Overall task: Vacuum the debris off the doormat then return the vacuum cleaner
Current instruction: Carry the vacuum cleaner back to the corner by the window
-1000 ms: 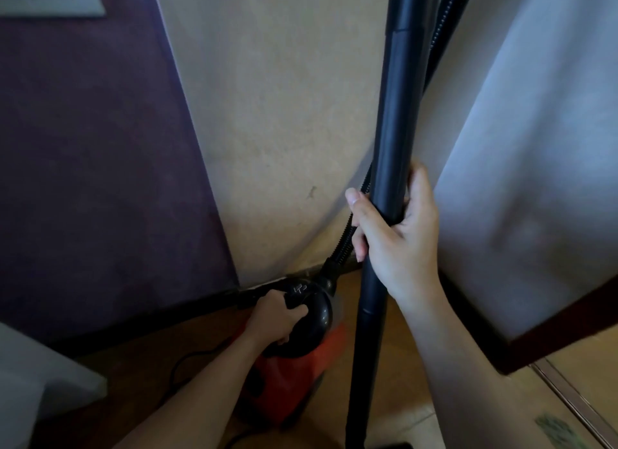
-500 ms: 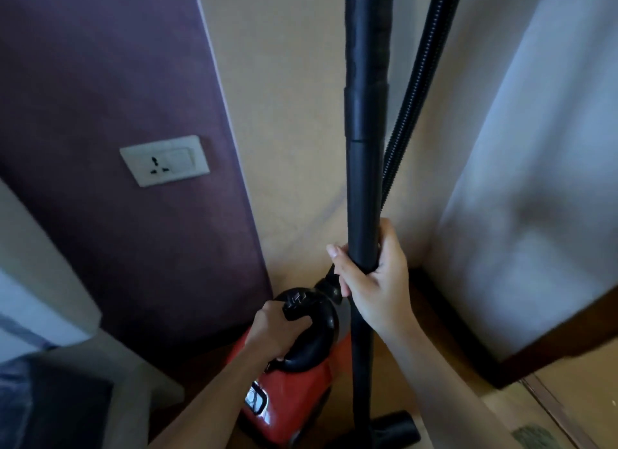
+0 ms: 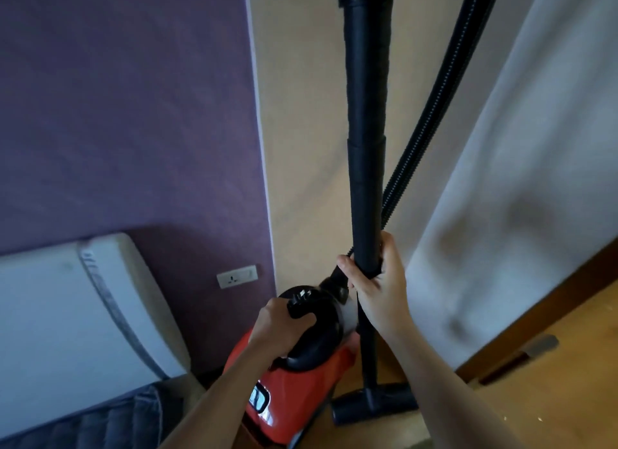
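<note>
A red vacuum cleaner (image 3: 287, 395) with a black top stands on the floor in the wall corner. My left hand (image 3: 279, 330) grips its black carrying handle (image 3: 302, 309). My right hand (image 3: 378, 281) is curled round the upright black wand (image 3: 366, 167), which runs up out of the frame. The wand's black floor nozzle (image 3: 374, 405) rests on the wooden floor beside the red body. A ribbed black hose (image 3: 431, 107) rises from the vacuum's top behind the wand. No doormat is in view.
A purple wall (image 3: 127, 114) with a white socket (image 3: 236, 276) is on the left, a beige wall behind. A white padded headboard or cushion (image 3: 67, 314) and grey quilted fabric (image 3: 110, 425) lie at lower left. A pale door or panel (image 3: 521, 181) with a doorstop (image 3: 541, 345) stands right.
The view has tilted up and pulled back, so the vacuum, socket and nozzle sit lower and more in view. Both hands keep their holds; the right hand sits lower on the wand.
</note>
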{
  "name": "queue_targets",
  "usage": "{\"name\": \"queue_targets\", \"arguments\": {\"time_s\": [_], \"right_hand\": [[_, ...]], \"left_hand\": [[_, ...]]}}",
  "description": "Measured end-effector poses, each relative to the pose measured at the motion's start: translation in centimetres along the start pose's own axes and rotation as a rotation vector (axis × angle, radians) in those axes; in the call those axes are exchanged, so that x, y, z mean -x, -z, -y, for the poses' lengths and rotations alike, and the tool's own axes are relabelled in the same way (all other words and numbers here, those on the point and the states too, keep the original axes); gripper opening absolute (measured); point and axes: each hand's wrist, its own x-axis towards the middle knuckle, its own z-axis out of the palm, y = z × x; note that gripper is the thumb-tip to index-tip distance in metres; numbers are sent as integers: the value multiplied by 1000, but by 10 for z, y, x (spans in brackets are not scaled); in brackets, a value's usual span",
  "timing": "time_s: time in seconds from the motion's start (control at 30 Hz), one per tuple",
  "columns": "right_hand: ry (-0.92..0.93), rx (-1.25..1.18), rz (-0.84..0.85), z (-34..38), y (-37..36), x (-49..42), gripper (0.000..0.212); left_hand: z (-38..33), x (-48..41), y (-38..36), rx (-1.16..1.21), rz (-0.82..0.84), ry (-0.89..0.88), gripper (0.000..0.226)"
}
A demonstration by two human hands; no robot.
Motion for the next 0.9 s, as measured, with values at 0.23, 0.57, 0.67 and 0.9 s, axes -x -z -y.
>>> {"name": "queue_targets", "arguments": {"time_s": [0.23,0.57,0.67,0.9], "right_hand": [[43,128,-34,109,30,-23,26],[46,215,-162,139,86,-13,37],[4,213,-199,136,115,-18,36],[-23,211,-298,119,177,-28,25]], "left_hand": [[-84,70,61,63,-49,-118,23],[-145,91,43,106,-1,-220,27],[-166,87,24,103,40,-233,28],[-218,74,-19,64,129,-299,24]]}}
